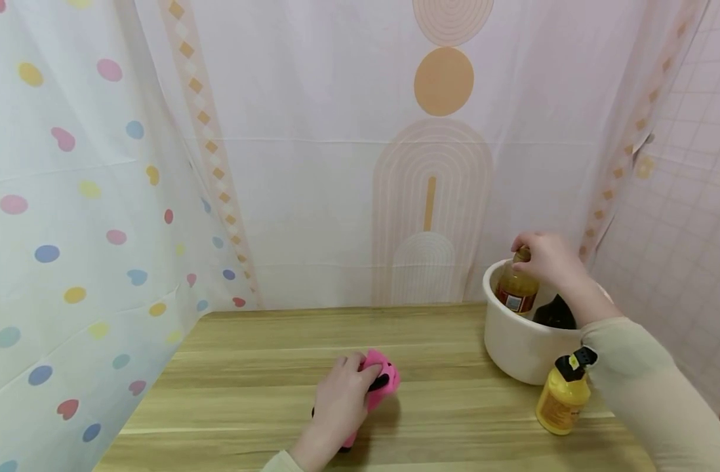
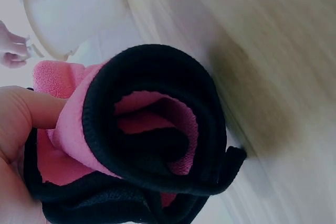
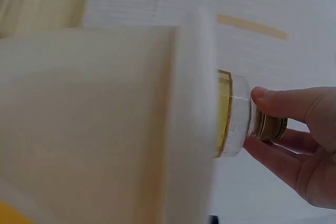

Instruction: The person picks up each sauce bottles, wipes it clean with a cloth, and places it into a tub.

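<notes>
My left hand (image 1: 340, 400) holds a bunched pink cloth (image 1: 386, 385) with black edging over the wooden table. Close up in the left wrist view, the cloth (image 2: 68, 145) is rolled into a loop, with the thumb pressing on its side. At the right, my right hand (image 1: 545, 259) grips the neck of a glass bottle (image 1: 518, 288) that holds amber liquid and has a label. That bottle stands partly inside a white tub (image 1: 513, 347), its lower part hidden by the wall. Thumb and fingers pinch just below the bottle's gold cap (image 3: 274, 127) in the right wrist view.
A black object (image 1: 555, 314) sits inside the tub beside the bottle. In front of the tub stands a yellow bottle (image 1: 562, 400) with a black top, close to my right sleeve. Patterned curtains (image 1: 313, 196) hang behind the wooden table (image 1: 248, 380).
</notes>
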{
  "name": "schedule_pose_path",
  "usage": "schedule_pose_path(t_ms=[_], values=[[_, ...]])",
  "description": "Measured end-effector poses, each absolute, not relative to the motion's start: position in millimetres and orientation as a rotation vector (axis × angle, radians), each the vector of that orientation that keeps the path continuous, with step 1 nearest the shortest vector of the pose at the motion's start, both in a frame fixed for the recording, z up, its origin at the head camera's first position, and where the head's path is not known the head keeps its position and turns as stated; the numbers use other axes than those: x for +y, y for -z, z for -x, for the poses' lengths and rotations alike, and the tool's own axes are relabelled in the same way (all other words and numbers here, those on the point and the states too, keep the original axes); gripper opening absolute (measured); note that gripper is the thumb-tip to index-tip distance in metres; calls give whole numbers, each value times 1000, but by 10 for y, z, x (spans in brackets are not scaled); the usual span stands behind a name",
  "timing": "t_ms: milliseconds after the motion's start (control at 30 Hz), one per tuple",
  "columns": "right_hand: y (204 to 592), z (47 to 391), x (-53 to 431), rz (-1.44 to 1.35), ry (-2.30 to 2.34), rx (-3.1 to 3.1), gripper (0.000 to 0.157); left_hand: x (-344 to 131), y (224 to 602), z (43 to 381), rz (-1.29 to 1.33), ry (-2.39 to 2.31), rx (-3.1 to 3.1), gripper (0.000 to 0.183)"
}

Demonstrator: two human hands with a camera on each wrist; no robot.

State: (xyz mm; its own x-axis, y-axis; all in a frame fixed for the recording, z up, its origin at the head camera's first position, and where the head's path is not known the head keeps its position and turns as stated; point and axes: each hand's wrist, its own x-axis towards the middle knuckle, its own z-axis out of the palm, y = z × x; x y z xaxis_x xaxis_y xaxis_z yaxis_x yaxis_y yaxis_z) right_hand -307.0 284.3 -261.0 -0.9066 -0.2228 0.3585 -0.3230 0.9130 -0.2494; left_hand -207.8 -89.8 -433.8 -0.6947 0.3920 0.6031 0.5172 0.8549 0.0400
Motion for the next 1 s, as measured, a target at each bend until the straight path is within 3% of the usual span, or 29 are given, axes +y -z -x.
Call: schedule_pose_path(t_ms=[1000], values=[[3045,3414,2914,-259,-417,-2981,23,-728,4341,2079,693,283,-2423,35]])
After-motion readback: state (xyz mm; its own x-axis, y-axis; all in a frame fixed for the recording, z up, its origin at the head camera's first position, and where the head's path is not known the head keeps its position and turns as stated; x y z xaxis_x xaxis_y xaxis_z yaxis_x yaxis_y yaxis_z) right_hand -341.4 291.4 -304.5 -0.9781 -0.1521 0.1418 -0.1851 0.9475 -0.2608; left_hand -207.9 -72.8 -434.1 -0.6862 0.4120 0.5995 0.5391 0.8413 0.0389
